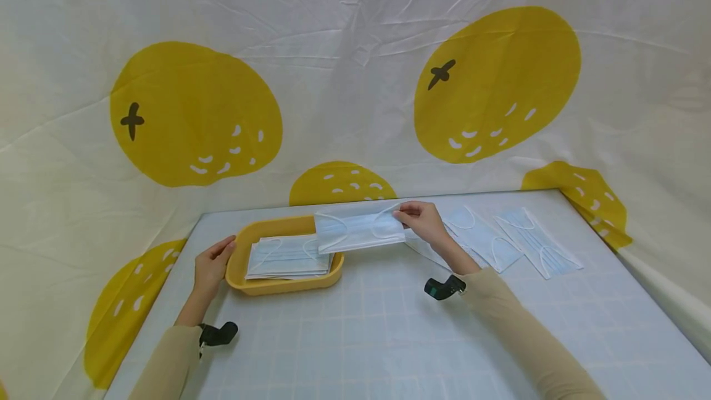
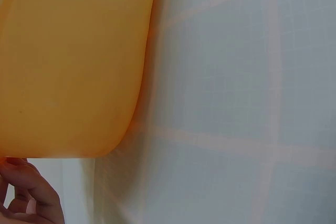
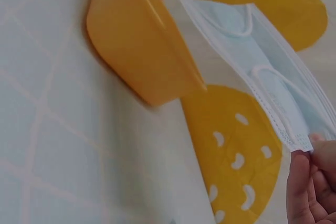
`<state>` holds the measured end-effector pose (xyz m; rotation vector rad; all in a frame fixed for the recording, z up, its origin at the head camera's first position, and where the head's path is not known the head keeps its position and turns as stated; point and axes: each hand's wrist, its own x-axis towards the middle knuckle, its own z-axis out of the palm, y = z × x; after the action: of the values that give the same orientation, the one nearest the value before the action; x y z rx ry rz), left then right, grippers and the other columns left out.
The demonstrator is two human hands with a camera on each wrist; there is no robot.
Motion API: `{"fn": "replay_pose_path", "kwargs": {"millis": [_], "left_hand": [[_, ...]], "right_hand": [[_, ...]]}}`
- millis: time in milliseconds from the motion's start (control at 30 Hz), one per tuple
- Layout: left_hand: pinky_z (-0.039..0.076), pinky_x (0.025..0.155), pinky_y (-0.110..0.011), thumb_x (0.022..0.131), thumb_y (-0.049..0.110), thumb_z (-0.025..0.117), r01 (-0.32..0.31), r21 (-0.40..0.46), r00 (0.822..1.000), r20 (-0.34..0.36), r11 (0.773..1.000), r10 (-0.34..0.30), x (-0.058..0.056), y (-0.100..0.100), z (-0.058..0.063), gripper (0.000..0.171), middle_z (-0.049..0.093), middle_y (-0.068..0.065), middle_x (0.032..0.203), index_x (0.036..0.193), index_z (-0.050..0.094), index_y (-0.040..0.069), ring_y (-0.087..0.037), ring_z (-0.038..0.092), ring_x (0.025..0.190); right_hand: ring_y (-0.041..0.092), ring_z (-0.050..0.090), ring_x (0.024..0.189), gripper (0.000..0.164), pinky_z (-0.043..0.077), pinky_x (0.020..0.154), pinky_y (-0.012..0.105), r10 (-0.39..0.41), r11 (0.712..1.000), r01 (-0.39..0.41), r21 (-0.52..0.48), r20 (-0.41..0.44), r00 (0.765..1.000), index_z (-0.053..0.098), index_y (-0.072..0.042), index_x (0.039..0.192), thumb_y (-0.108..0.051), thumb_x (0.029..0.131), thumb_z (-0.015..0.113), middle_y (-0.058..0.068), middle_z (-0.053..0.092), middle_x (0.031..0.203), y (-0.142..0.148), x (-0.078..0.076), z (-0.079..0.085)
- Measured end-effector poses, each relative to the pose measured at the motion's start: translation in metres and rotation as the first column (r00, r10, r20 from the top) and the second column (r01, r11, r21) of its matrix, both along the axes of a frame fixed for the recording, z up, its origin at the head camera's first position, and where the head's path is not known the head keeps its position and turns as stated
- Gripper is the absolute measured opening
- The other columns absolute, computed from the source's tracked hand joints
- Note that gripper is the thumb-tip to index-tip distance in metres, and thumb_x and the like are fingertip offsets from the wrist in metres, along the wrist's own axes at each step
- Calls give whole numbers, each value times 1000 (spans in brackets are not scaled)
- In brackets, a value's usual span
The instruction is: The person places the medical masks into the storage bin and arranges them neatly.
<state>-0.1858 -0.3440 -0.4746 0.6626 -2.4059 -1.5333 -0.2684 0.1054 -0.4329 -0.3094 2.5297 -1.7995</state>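
My right hand (image 1: 423,221) pinches a light blue face mask (image 1: 361,231) by its right end. The mask is raised, and its left end overlaps the right side of a yellow basket (image 1: 261,289). White ear loops show on the mask's face in the right wrist view. At the basket's left end, my left hand (image 1: 211,267) grips the rim between thumb and fingers; the left wrist view has these fingers (image 2: 31,184) at the basket's edge. Inside the basket lies a stack of face masks (image 1: 289,257), partly covered by the raised one.
To the right lie several more masks, one (image 1: 539,242) farthest right and others (image 1: 489,242) partly behind my right forearm. A pale checked cloth (image 1: 355,338) covers the table. Behind the table hangs a white curtain (image 1: 355,110) with large yellow fruit prints.
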Motion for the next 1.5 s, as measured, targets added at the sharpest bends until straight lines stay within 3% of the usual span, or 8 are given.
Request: {"fn": "replay_pose_path", "kwargs": {"millis": [200,367,833,1200,1500], "left_hand": [[47,63,-10,97,44,51,7,-11,1000,-1,1000,-7,0,0,0,52,55,-13,133,136,55,10,10,49,80],[47,64,-9,97,45,50,12,-6,1000,11,1000,-12,-1,0,2,53,53,-15,138,137,54,10,10,49,82],[47,64,-9,98,44,50,10,-4,1000,14,1000,-10,-1,0,1,52,53,-15,138,137,53,10,10,48,81],[45,67,-6,99,42,49,4,-4,1000,14,1000,-4,1,1,3,51,52,-15,139,137,54,10,9,48,85],[43,68,-3,99,41,49,1,-8,1000,10,1000,0,1,2,3,50,52,-14,140,137,54,10,10,47,87]], "right_hand": [[8,61,73,26,58,74,31,12,1000,-11,-14,18,1000,67,6,107,-15,91,67,20,70,101,-19,5,2],[10,61,74,24,57,70,24,10,1000,-9,-18,36,999,69,3,105,-16,90,68,17,71,100,-33,5,0],[12,62,71,21,57,66,25,24,998,-22,-57,17,1000,71,3,101,-13,88,70,18,72,96,-72,12,0],[13,64,74,22,58,68,26,20,996,-14,-90,66,998,71,1,103,-15,88,70,16,72,97,-100,19,-4],[16,66,74,23,59,73,35,58,994,-48,-102,93,994,70,2,103,-15,88,70,16,72,97,-118,22,-6]]}}
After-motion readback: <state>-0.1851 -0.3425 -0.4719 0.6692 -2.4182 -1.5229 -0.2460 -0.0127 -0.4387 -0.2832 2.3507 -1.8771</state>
